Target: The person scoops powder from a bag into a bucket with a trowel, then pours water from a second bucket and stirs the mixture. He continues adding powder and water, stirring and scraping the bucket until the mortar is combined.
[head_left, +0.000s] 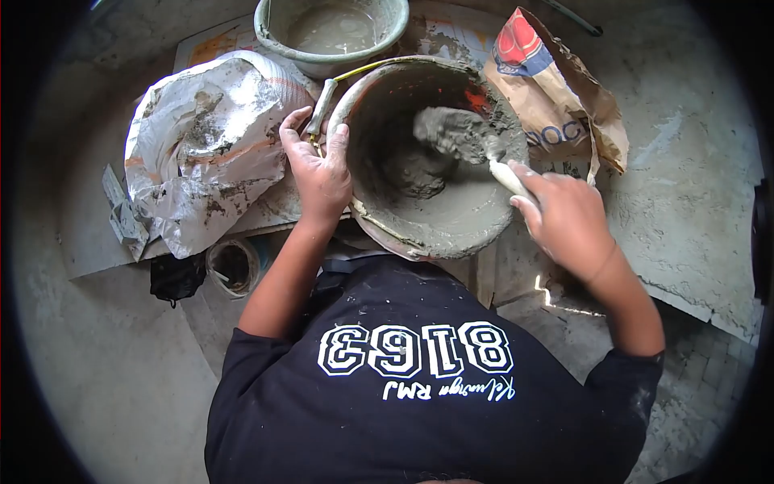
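A large round bucket (364,211) with a mortar-caked rim stands in front of me, holding wet grey mortar (419,171). My left hand (321,165) is closed on its left side, thumb against the rim and fingers by the bucket's handle (324,103). At the right, my right hand (560,211) grips the pale handle of a trowel (509,177). The trowel's blade is inside the bucket, covered in mortar and blurred, so its shape is hard to make out.
A grey-green basin (278,50) of cloudy water sits behind the bucket. A dirty white sack (214,141) lies left, and an open brown paper bag (544,105) stands right. Below the board's left edge are a small container (256,262) and a black bag (177,276).
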Action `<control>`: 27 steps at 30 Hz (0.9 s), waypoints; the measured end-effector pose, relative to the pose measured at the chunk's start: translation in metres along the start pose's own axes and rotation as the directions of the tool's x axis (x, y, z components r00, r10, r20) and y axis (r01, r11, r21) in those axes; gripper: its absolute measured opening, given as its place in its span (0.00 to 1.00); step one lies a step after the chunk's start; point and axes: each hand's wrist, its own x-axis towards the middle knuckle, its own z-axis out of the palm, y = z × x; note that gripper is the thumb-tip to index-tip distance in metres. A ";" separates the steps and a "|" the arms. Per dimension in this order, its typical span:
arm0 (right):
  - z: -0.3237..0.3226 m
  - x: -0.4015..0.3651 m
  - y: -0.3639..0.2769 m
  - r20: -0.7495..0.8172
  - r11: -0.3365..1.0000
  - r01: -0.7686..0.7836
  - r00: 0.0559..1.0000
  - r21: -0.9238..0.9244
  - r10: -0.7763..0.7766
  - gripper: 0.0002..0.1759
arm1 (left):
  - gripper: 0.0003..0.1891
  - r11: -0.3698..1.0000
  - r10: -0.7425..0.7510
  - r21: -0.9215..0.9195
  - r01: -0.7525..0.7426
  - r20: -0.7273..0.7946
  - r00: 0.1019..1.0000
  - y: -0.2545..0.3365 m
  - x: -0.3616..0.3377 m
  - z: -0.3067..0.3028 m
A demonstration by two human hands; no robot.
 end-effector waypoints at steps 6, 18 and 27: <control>-0.011 0.031 -0.021 0.161 0.924 0.175 0.979 -0.341 -0.126 0.07 | 0.24 1.000 0.010 0.002 -0.010 -0.004 1.000 -0.001 0.002 0.000; -0.001 0.031 -0.031 -0.014 0.858 0.212 0.969 -0.467 -0.247 0.09 | 0.23 0.995 0.054 0.082 -0.052 -0.017 0.998 -0.007 0.002 -0.001; -0.008 0.039 -0.022 -0.127 0.873 0.150 0.964 -0.465 -0.234 0.07 | 0.23 1.000 0.014 0.013 -0.014 -0.013 1.000 0.000 0.003 0.003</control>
